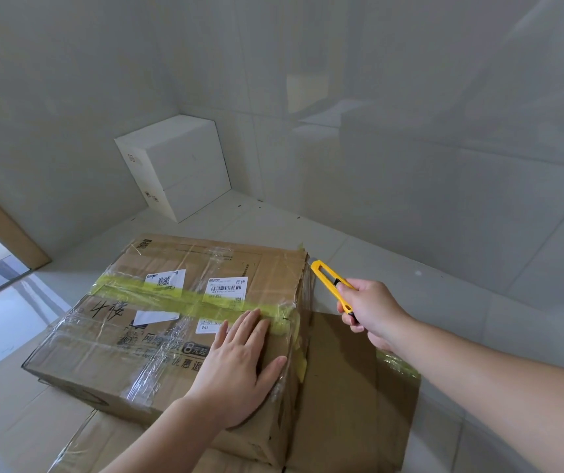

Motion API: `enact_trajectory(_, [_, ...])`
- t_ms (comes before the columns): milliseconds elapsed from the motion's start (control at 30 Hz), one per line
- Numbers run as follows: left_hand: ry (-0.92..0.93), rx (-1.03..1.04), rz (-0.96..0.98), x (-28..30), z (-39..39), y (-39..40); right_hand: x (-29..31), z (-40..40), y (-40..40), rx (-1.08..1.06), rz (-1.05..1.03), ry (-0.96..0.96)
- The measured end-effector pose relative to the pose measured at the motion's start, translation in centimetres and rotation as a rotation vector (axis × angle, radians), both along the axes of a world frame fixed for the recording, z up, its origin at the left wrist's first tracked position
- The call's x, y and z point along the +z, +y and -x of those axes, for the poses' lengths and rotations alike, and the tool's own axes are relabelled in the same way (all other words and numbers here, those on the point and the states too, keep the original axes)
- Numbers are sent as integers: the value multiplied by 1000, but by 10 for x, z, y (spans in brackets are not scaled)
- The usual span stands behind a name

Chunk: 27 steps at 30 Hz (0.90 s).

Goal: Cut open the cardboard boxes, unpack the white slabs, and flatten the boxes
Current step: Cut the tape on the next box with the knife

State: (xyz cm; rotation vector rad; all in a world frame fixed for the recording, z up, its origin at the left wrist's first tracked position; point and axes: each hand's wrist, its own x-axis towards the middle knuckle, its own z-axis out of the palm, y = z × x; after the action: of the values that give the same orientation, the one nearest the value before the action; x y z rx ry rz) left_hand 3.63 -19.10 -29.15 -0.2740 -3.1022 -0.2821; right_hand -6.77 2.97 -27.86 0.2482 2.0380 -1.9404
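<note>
Status: brown taped cardboard box (158,322) w/ yellow tape uncut. Left hand (239,367) flat on lid; right hand (372,312) grips yellow utility knife (331,285). White slabs (178,165) stacked; flattened cardboard (342,397) beneath.

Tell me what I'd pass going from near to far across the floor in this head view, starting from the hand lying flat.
Left hand resting flat on the taped cardboard box → yellow tape across the box's top → far edge of the box → bare floor tiles → stacked white slabs in the corner.
</note>
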Motion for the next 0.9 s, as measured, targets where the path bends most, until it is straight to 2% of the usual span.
enact_trajectory(333, [55, 40, -59, 0, -5, 3, 10, -9, 9, 75, 11, -58])
enact_trajectory(500, [92, 53, -102, -1, -7, 2, 9, -30, 15, 181, -38, -102])
enact_trajectory(600, [122, 44, -149, 1, -6, 3, 16, -26, 12, 134, -62, -122])
enact_trajectory(733, [142, 50, -180, 1, -10, 0, 20, -42, 11, 205, -15, -159])
enact_trajectory(900, [311, -63, -98, 9, -19, 1, 17, -67, 4, 289, -80, -132])
